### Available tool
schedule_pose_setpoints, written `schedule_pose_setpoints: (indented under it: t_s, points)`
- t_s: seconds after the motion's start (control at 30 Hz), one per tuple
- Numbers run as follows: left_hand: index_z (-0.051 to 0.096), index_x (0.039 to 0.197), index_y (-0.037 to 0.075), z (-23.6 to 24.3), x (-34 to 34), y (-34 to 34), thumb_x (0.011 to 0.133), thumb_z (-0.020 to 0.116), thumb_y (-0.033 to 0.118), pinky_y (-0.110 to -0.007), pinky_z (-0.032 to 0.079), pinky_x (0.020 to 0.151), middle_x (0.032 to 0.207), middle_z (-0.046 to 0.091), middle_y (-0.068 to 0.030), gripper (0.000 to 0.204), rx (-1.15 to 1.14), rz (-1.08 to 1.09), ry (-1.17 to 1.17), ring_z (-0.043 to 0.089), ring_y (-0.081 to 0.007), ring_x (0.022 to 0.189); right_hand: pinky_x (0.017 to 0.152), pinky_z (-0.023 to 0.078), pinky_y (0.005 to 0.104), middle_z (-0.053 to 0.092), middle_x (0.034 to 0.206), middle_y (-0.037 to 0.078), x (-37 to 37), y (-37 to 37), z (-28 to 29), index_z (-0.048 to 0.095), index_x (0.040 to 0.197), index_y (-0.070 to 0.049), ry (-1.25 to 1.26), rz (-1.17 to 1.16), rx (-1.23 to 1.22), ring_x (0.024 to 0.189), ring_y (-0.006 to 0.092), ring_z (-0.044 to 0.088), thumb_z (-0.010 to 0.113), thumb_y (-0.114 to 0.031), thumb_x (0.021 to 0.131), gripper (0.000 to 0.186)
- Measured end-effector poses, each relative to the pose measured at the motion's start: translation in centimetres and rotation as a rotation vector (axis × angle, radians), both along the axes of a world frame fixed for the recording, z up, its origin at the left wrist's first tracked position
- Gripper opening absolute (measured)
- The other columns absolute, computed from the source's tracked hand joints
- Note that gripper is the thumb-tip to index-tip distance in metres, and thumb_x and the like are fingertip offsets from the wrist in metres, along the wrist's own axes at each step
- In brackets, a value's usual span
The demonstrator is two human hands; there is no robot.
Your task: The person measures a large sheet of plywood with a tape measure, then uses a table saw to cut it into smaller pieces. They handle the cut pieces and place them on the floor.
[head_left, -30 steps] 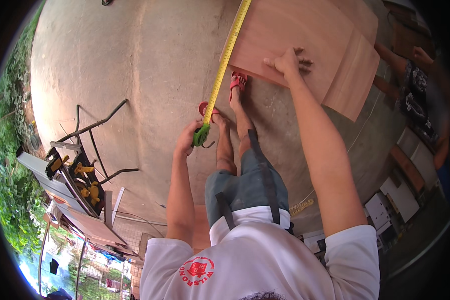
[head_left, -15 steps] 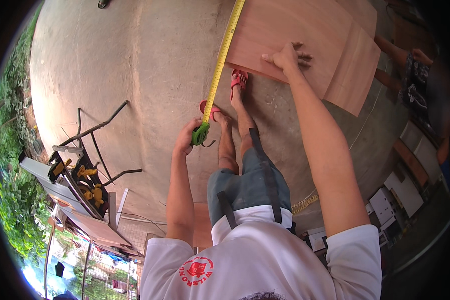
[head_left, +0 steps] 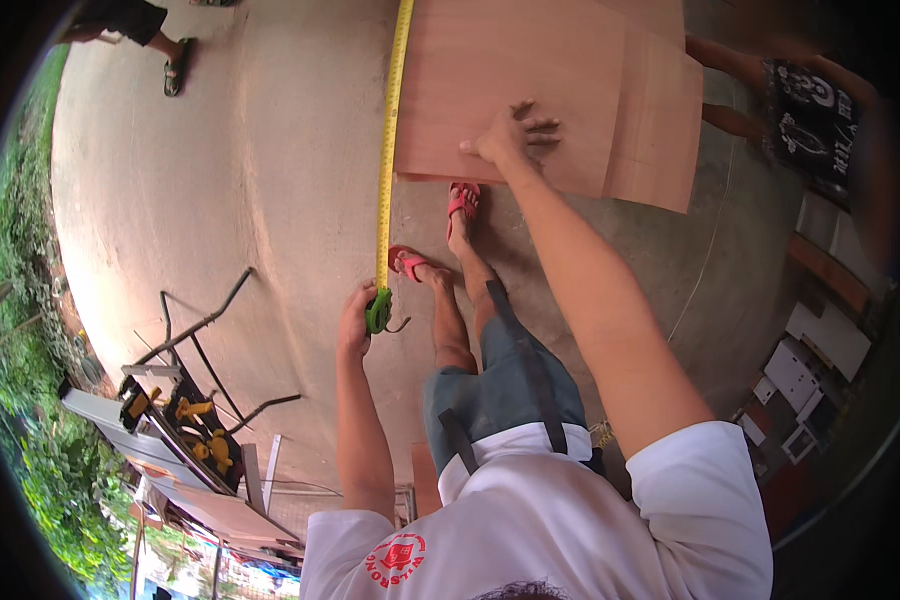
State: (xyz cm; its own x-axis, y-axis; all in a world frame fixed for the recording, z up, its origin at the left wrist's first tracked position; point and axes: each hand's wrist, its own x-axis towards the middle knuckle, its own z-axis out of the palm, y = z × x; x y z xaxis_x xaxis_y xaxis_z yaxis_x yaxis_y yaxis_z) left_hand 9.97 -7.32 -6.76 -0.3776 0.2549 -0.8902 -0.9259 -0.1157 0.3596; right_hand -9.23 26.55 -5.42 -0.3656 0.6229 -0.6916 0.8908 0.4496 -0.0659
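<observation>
My left hand point(head_left: 357, 318) is closed around a green tape measure point(head_left: 378, 311). Its yellow blade point(head_left: 391, 130) runs away from me along the left edge of a reddish-brown plywood sheet point(head_left: 460, 80) and passes out of the top of the picture. On that sheet my right hand point(head_left: 510, 138) rests palm down, fingers spread and nothing held. A second plywood sheet point(head_left: 655, 150) lies partly under the first and shows on its right. My feet in red flip-flops point(head_left: 462, 199) stand just short of the sheet's near edge.
A person in dark patterned shorts point(head_left: 812, 125) stands right of the plywood. Another person's sandaled foot point(head_left: 175, 70) is at the far left. At left, a metal-legged stand point(head_left: 205, 320) sits beside a bench with yellow-and-black tools point(head_left: 208, 445). White boards and boxes point(head_left: 795, 375) lie at right.
The plywood and tape now appear further left and more upright in view. Another person's leg has come in at the far left. My grip on the tape measure is unchanged.
</observation>
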Motion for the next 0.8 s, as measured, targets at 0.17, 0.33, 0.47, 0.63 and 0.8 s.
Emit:
schedule_pose_setpoints:
  t_s: [0.17, 0.33, 0.47, 0.63, 0.8]
  points:
    - [0.058, 0.124, 0.000, 4.3, -4.9, -1.3, 0.094, 0.052, 0.023, -0.026, 0.049, 0.066, 0.087, 0.062, -0.0042, 0.038, -0.190, -0.189, 0.197, 0.060, -0.0121, 0.076, 0.104, 0.019, 0.0807, -0.023, 0.150, 0.044, 0.1, 0.1, 0.9, -0.011, 0.155, -0.005, 0.023, -0.026, -0.042, 0.140, 0.0651, -0.012, 0.092, -0.034, 0.068, 0.138]
    - [0.068, 0.111, 0.001, 8.7, -17.1, -3.9, 0.086, 0.060, 0.026, -0.028, 0.046, 0.067, 0.083, 0.066, -0.0068, 0.036, -0.479, -0.809, 0.467, 0.058, -0.0137, 0.075, 0.102, 0.020, 0.0825, -0.021, 0.150, 0.045, 0.3, 0.2, 0.9, -0.009, 0.155, 0.000, 0.010, 0.011, -0.054, 0.138, 0.0676, -0.012, 0.088, -0.033, 0.073, 0.131]
    - [0.069, 0.109, 0.000, 12.2, -27.6, -3.1, 0.082, 0.061, 0.029, -0.033, 0.050, 0.069, 0.085, 0.069, -0.0124, 0.040, -0.604, -1.193, 0.517, 0.063, -0.0173, 0.074, 0.099, 0.023, 0.0825, -0.025, 0.148, 0.046, 0.9, 0.1, -0.1, -0.005, 0.156, 0.000, 0.056, 0.045, -0.013, 0.138, 0.0677, -0.013, 0.089, -0.033, 0.071, 0.131]
    - [0.071, 0.108, 0.001, 14.8, -38.2, 0.3, 0.080, 0.063, 0.027, -0.031, 0.049, 0.065, 0.081, 0.069, -0.0118, 0.039, -0.720, -1.364, 0.620, 0.060, -0.0161, 0.069, 0.096, 0.025, 0.0842, -0.013, 0.151, 0.047, 0.4, 0.1, -1.0, 0.007, 0.156, 0.001, 0.008, 0.035, 0.044, 0.138, 0.0700, -0.005, 0.070, -0.024, 0.086, 0.098]
    - [0.071, 0.108, 0.002, 14.0, -45.4, 3.7, 0.079, 0.063, 0.025, -0.029, 0.046, 0.061, 0.077, 0.067, -0.0101, 0.038, -0.681, -1.449, 0.604, 0.058, -0.0137, 0.066, 0.096, 0.023, 0.0847, -0.015, 0.151, 0.047, 0.3, 0.0, -0.7, 0.004, 0.157, -0.002, 0.035, 0.026, 0.072, 0.138, 0.0690, -0.006, 0.080, -0.029, 0.077, 0.114]
